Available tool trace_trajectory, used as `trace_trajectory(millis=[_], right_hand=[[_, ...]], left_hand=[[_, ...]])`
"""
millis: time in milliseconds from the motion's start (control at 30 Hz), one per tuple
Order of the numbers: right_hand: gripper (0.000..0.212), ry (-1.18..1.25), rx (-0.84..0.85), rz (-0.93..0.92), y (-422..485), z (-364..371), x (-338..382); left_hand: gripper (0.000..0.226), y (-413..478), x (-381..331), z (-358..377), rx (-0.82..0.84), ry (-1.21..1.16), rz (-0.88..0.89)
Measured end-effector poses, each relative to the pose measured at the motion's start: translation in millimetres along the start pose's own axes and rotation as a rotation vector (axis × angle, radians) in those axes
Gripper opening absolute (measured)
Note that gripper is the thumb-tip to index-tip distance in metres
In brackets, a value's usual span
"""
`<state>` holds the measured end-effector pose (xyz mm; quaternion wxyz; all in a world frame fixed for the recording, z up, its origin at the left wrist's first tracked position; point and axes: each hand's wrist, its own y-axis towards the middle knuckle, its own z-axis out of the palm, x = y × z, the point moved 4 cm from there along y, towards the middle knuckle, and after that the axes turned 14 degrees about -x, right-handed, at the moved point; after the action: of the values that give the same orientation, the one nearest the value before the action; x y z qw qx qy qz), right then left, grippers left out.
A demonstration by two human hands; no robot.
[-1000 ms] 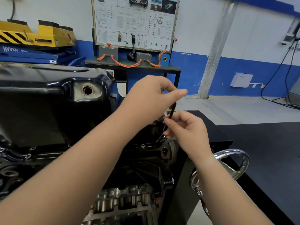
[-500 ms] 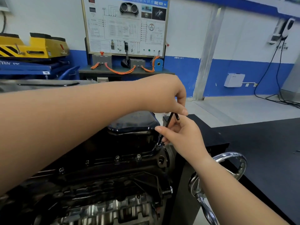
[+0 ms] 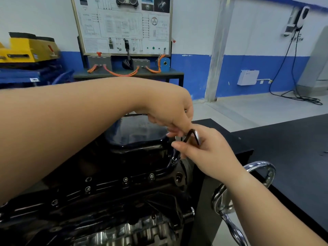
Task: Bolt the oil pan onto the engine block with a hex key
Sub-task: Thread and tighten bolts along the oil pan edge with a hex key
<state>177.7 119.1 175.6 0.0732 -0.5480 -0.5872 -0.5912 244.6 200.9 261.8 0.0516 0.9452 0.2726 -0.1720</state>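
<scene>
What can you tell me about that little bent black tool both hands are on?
The hex key is a thin, dark, L-shaped rod that looks like metal. Its bend sits at the top, with the short arm angling down toward the right hand. The long arm slopes down and left to a bolt at the corner of the glossy black oil pan; the tip appears seated in it. The left hand pinches it near the bend, and the right hand's fingers steady the shaft.

wall [image 3: 195, 29]: white over blue band | floor [image 3: 248, 110]: pale grey | wiring-diagram board [image 3: 124, 25] on dark stand [image 3: 127, 74] | yellow equipment [image 3: 30, 48], possibly a lift, at left
</scene>
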Motion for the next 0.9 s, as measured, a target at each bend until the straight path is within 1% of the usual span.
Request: trace_trajectory(millis=[67,100,233,300,400,467,533,600,700,800,900], right_hand=[[0.005,0.064,0.001,0.029,0.1,0.1,-1.8],[0.008,0.086,-0.022,0.045,0.3,0.4,-2.9],[0.016,0.173,-0.094,0.116,2.6,1.8,-5.6],[0.018,0.162,-0.107,0.119,3.4,1.7,-6.4],[0.016,0.142,-0.108,0.116,3.1,1.5,-8.1],[0.012,0.165,-0.079,0.114,2.5,0.8,-8.0],[0.010,0.212,-0.028,0.103,2.0,-1.1,-5.5],[0.018,0.262,0.016,0.097,2.4,-3.1,-2.7],[0.018,0.286,0.027,0.094,4.8,-3.8,-0.9],[0.025,0.273,-0.005,0.093,7.6,-3.6,-1.4],[0.025,0.255,-0.023,0.088,9.8,-2.6,-0.8]], left_hand=[[0.034,2.2,0.9,-1.8,-0.048,0.004,-0.009],[0.035,2.5,1.2,-3.7,-0.057,-0.025,-0.019],[0.044,0.0,0.9,-8.5,-0.014,-0.216,-0.016],[0.045,-0.8,-0.3,-7.7,0.008,-0.254,0.007],[0.037,-1.0,-0.3,-5.8,0.017,-0.247,0.010],[0.033,-1.1,0.9,-7.1,0.011,-0.240,0.003],[0.034,-1.3,2.5,-9.4,0.006,-0.230,-0.004],[0.035,-1.8,4.0,-11.3,0.006,-0.221,-0.013],[0.041,-2.9,4.8,-12.5,0.002,-0.211,-0.041],[0.040,-3.1,5.9,-16.8,-0.066,-0.146,-0.058],[0.042,-4.6,5.9,-23.5,-0.188,-0.049,-0.077]])
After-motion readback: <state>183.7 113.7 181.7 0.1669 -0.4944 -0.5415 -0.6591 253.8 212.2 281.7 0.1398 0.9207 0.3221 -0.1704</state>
